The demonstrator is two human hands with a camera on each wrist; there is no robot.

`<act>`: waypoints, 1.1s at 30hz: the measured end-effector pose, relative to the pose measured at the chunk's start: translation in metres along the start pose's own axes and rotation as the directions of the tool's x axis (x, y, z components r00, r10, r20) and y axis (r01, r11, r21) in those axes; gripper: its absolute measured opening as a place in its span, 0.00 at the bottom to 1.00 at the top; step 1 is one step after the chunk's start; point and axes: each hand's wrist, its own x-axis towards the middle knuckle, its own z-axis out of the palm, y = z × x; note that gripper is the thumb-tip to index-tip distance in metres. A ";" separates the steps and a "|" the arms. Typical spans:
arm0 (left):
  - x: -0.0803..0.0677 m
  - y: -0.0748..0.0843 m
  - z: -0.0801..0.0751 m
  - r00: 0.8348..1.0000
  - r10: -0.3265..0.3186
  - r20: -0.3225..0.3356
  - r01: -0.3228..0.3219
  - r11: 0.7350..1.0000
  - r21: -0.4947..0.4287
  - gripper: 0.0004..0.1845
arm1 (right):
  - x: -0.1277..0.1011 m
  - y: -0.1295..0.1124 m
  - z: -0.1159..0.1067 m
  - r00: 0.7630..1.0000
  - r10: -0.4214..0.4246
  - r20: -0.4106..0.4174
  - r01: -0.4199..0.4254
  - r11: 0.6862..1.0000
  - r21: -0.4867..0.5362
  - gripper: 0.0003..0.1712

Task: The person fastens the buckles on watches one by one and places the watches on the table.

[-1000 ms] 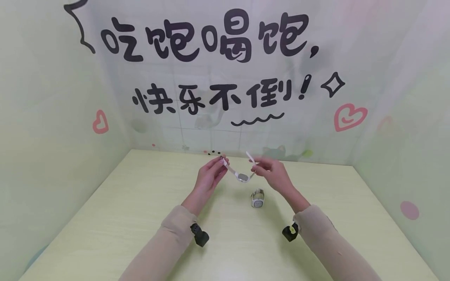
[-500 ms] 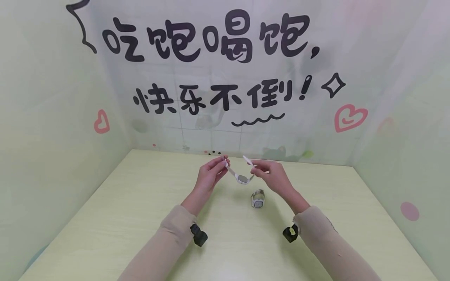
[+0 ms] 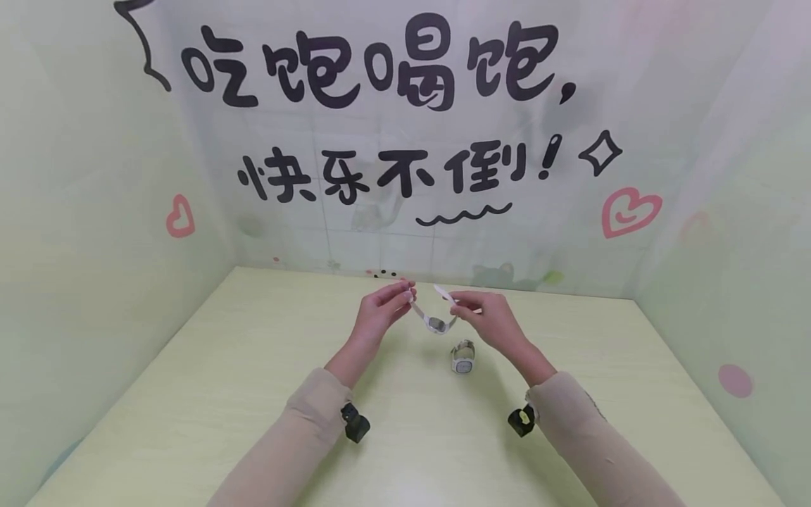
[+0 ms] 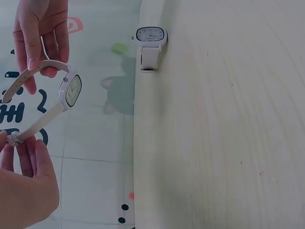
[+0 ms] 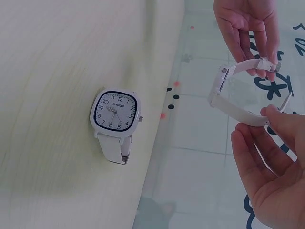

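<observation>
Left hand: the left hand (image 3: 379,315) sits just left of centre in the head view, fingertips pinching the buckle end of the held watch's strap.
Right hand: the right hand (image 3: 491,318), just right of centre, pinches the other strap end, whose tip pokes up past the fingers.
Held watch: the white watch (image 3: 436,323) hangs between both hands above the table, strap open, case sagging lowest.
Held watch dial: edge-on in the right wrist view (image 5: 220,88); numerals unreadable anywhere.
Second watch: another white watch (image 3: 463,357) lies on the table (image 3: 253,394) below the hands, strap looped; its far strap side is hidden.
Wrist views: palms are cut off by frame edges.
</observation>
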 end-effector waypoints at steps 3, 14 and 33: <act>-0.002 0.001 0.000 1.000 0.019 0.012 -0.020 0.998 0.052 0.18 | -0.001 -0.001 0.001 1.000 -0.013 0.004 0.013 1.000 -0.021 0.18; -0.001 0.003 0.005 0.999 0.037 0.040 -0.042 0.989 0.140 0.17 | 0.000 -0.001 0.001 0.999 -0.030 0.020 0.032 0.996 -0.087 0.17; -0.002 0.001 0.009 0.994 0.051 0.093 -0.073 0.965 0.252 0.17 | -0.001 -0.002 0.002 0.998 -0.008 0.054 0.013 0.994 -0.106 0.16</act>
